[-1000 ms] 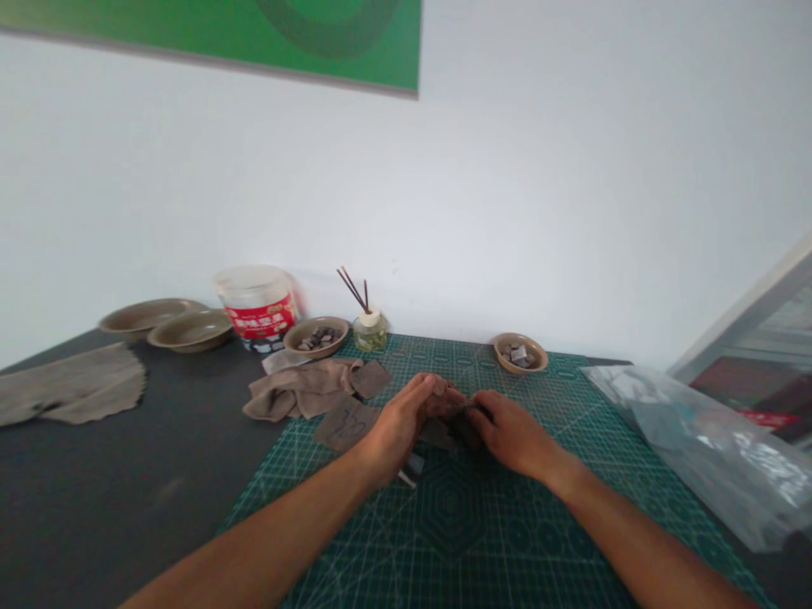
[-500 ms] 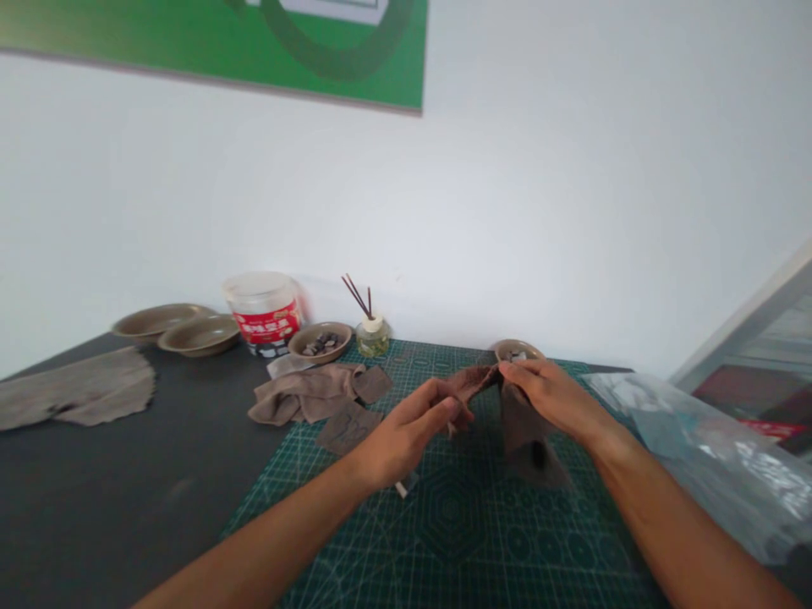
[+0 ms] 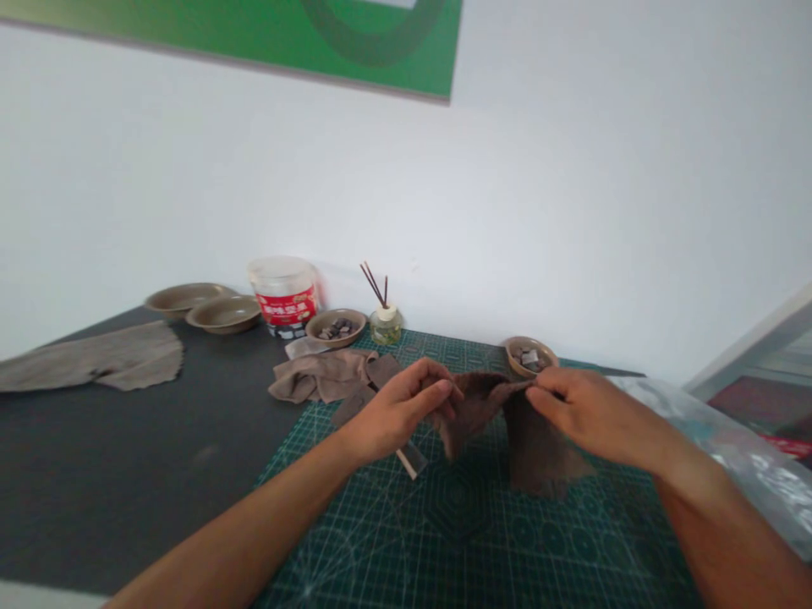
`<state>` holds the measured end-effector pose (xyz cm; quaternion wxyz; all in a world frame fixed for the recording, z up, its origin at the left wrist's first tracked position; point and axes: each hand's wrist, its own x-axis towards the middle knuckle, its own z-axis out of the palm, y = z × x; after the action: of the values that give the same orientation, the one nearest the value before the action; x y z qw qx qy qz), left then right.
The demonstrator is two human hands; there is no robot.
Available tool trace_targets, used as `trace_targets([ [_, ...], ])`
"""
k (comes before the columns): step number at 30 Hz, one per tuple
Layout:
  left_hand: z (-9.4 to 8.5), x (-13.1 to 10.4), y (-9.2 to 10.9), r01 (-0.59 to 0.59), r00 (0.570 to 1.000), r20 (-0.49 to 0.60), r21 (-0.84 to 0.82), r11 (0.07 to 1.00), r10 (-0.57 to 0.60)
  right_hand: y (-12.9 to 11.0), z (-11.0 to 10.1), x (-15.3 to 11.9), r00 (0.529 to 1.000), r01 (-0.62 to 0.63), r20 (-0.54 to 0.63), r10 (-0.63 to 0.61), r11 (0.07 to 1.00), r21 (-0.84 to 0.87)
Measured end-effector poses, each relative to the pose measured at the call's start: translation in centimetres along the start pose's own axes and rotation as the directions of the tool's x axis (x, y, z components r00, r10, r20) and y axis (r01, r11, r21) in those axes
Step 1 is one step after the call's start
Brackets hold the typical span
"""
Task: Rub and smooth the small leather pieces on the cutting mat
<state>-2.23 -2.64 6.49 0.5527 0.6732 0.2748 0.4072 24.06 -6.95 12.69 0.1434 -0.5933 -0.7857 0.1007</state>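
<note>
Both hands hold up a brown piece of leather [image 3: 473,410], thin and limp, over the green cutting mat [image 3: 495,541]. My left hand [image 3: 406,410] pinches its left part between thumb and fingers. My right hand [image 3: 587,414] grips the upper edge at the right, and a flap hangs below it, blurred by motion. Under my left hand lies a small pale strip with a clear end [image 3: 409,461], partly hidden. Close to the left wrist is a dark flat scrap [image 3: 352,404], and behind it a crumpled brown piece of leather [image 3: 323,376].
Along the wall stand shallow brown bowls [image 3: 225,315], a lidded tub with a red label [image 3: 288,306], a bowl of small dark pieces [image 3: 336,328], a reed diffuser [image 3: 385,324] and another small bowl [image 3: 531,355]. Clear plastic [image 3: 710,431] lies at right, a long grey-brown piece [image 3: 127,355] at left.
The view has shifted a little, so the table things sit further right. My hands have spread further apart, and the brown leather between them is stretched out wider.
</note>
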Motion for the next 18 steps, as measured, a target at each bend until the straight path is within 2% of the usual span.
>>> trace_targets([
  [2, -1.0, 0.1, 0.3, -0.026, 0.998, -0.056, 0.029, 0.999, 0.027, -1.3, 1.2, 0.5, 0.999, 0.039, 0.035, -0.037, 0.999, -0.03],
  [4, -2.8, 0.1, 0.9, -0.046, 0.986, -0.158, 0.059, 0.997, 0.055, -3.0, 2.7, 1.7, 0.987, 0.101, -0.12, -0.107, 0.994, -0.052],
  [5, -3.8, 0.0, 1.2, -0.054, 0.975, -0.214, 0.042, 0.998, 0.062, -4.0, 3.7, 2.5, 0.975, 0.163, -0.145, -0.168, 0.985, -0.047],
  [9, -7.8, -1.3, 2.6, -0.081, 0.908, -0.419, -0.129, 0.988, 0.02, -8.5, 8.3, 7.2, 0.915, 0.4, -0.053, -0.401, 0.916, -0.031],
  [11, -9.1, -2.5, 3.1, -0.17, 0.85, -0.523, -0.165, 0.971, 0.06, -10.8, 10.9, 9.9, 0.87, 0.492, -0.02, -0.493, 0.87, -0.032],
  [13, -9.8, -3.8, 3.4, -0.2, 0.82, -0.568, -0.176, 0.964, 0.066, -12.8, 13.5, 12.5, 0.85, 0.525, -0.026, -0.526, 0.85, -0.044],
  [14, -10.0, -4.5, 3.5, -0.18, 0.828, -0.559, -0.181, 0.967, 0.049, -13.7, 14.7, 13.6, 0.843, 0.536, -0.021, -0.538, 0.842, -0.065],
  [16, -10.2, -5.8, 3.6, -0.131, 0.836, -0.549, -0.168, 0.977, 0.018, -15.1, 16.6, 15.5, 0.857, 0.511, -0.012, -0.515, 0.853, -0.105],
  [18, -10.2, -7.0, 3.4, -0.127, 0.812, -0.583, -0.144, 0.981, 0.02, -16.1, 17.8, 17.0, 0.86, 0.509, 0.038, -0.509, 0.849, -0.143],
])
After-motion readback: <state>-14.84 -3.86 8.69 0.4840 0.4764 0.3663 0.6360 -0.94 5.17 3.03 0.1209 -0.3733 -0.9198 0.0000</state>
